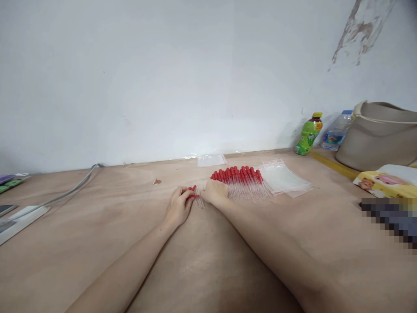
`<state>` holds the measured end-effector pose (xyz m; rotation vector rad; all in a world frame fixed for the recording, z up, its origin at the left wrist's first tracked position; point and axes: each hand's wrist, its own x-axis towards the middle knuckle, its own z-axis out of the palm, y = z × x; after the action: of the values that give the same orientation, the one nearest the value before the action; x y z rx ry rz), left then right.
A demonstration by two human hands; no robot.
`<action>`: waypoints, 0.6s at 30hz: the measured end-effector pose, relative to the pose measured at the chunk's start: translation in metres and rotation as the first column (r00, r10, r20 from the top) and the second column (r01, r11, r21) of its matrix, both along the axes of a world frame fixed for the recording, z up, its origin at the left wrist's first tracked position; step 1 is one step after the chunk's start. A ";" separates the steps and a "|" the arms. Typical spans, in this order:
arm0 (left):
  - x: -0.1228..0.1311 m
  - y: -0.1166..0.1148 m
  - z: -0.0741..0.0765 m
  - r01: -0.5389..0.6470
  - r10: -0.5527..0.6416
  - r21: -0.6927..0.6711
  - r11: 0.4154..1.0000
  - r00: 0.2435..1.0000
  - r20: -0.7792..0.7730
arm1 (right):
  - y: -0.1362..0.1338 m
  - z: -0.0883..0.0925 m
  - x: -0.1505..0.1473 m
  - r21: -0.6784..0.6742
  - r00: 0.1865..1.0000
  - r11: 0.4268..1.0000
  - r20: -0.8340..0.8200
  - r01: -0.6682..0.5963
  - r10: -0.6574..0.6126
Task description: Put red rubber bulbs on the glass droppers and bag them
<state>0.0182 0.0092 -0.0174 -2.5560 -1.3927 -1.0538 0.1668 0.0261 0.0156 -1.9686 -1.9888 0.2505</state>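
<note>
Red rubber bulbs lie under the fingertips of my left hand point(181, 201), whose fingers are pressed together around them. Thin clear glass tubes point(200, 202) lie between my two hands. My right hand point(215, 192) is closed beside these tubes, with its back towards me; what its fingers hold, if anything, is hidden. Just to its right, many droppers with red bulbs point(243, 174) rest side by side on the table, their clear stems pointing towards me.
Clear plastic bags point(286, 179) lie right of the droppers, another bag point(211, 161) near the wall. A green bottle point(308, 134), a clear bottle point(337, 130), a beige bag point(378, 134) and a yellow packet point(387, 182) stand at right. A power strip point(24, 221) with a cable lies left.
</note>
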 end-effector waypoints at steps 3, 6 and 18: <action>0.001 -0.002 0.002 -0.007 0.007 0.009 1.000 1.000 0.000 | 0.003 0.003 -0.003 -0.034 1.000 0.999 0.008 -0.004 0.004; 0.001 -0.004 0.004 -0.019 0.019 0.038 0.999 1.000 0.012 | 0.004 0.006 -0.008 -0.065 1.000 0.998 0.018 -0.015 0.017; 0.010 -0.038 0.005 0.176 -0.172 -0.021 0.984 0.977 0.125 | -0.066 -0.018 0.087 0.446 0.984 0.880 0.016 -0.164 0.176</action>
<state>0.0285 -0.0285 -0.0125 -2.7208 -1.2371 -1.2444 0.2543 -0.0402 -0.0024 -1.4980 -1.9865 -0.1349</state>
